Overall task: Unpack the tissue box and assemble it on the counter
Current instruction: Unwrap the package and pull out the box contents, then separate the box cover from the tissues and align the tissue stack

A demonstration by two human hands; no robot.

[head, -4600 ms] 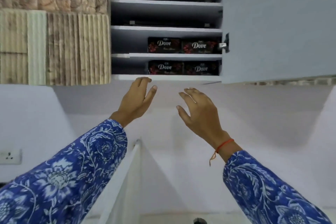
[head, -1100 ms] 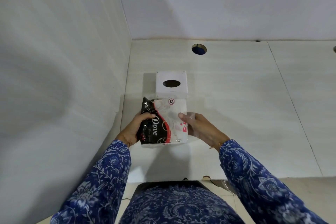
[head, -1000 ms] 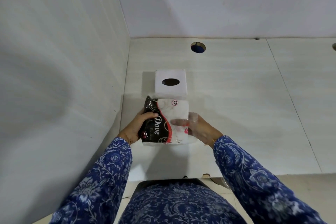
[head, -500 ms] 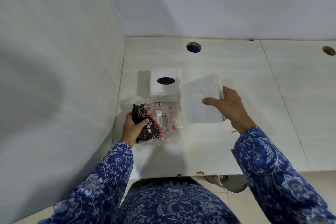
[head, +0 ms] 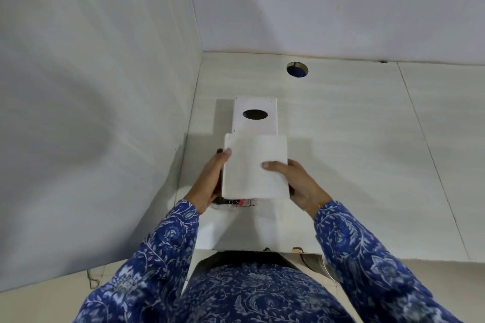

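Note:
A white stack of tissues (head: 254, 165) is held flat above the counter (head: 354, 155) between both hands. My left hand (head: 208, 183) grips its left edge, thumb on top, and seems to hold the wrapper too. My right hand (head: 296, 182) grips its right edge, thumb on top. The black and red Dove wrapper (head: 236, 201) peeks out under the stack's near edge, mostly hidden. A white square tissue box (head: 255, 115) with an oval hole in its top stands on the counter just beyond the stack.
A white wall (head: 105, 113) runs along the left of the counter and another along the back. A round hole (head: 297, 69) is cut in the counter near the back wall. The counter's front edge (head: 262, 249) lies close to my body.
My right hand has brought the tissue stack from the right back to the middle, over the wrapper. My left hand now grips the stack's left edge. The wrapper is mostly covered.

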